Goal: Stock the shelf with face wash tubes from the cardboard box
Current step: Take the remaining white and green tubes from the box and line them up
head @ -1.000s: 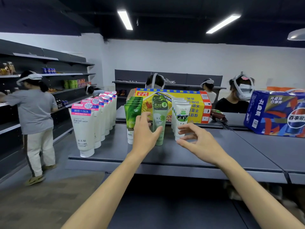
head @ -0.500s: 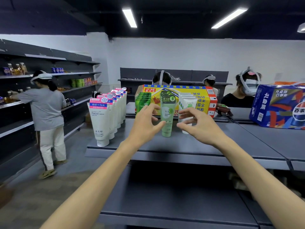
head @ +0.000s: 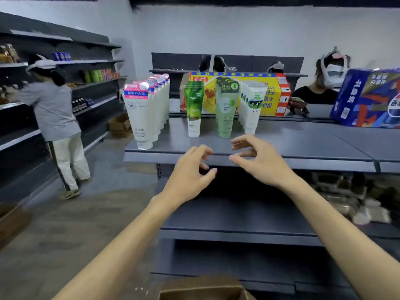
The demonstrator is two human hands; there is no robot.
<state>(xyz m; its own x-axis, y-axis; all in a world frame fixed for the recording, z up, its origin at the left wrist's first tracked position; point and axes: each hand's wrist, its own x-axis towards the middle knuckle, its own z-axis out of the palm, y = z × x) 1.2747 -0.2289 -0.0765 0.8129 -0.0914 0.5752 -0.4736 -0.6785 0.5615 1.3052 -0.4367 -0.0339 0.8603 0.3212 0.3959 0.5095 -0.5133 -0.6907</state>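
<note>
Both hands [head: 190,169] withdrawn empty, pale green tube [head: 225,111] standing on shelf [head: 303,146]

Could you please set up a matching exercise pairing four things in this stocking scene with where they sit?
Things:
1. white tubes with pink tops
2. pale green tubes
3. blue drinks carton
4. cardboard box

Places:
A. bottom edge of the view, below the hands
B. far right of the top shelf
C. left end of the top shelf
D. between the bright green tubes and the white tubes with a green picture

Pairs: 1-C, 2-D, 3-B, 4-A
</note>
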